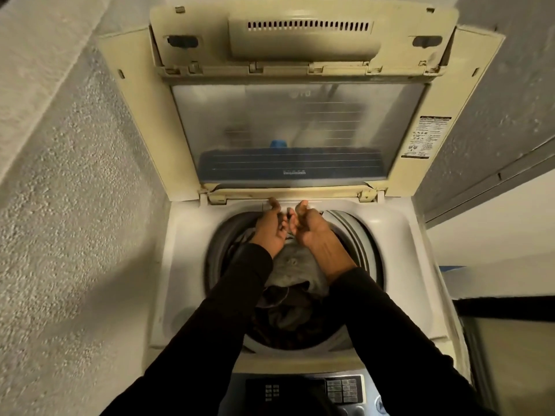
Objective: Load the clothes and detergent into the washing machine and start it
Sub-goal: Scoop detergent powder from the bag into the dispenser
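Observation:
A top-loading washing machine [186, 265] stands in front of me with its folding lid [288, 121] raised upright. Grey and dark clothes [292, 265] fill the round drum. Both my arms reach over the drum to its far rim. My left hand [270, 228] hovers there with fingers spread, its fingertips at the white ledge under the lid hinge. My right hand [310, 228] is beside it, fingers loosely curled and apart, nothing visible in it. Both hands are motion-blurred. The control panel [303, 390] with buttons lies at the near edge, partly behind my sleeves. No detergent container is visible.
A rough plastered wall [75, 205] closes the left side. To the right are a grey textured panel [495, 100] and a pale wall with a dark band [504, 304]. A blue shape [279, 144] shows through the lid's cloudy window.

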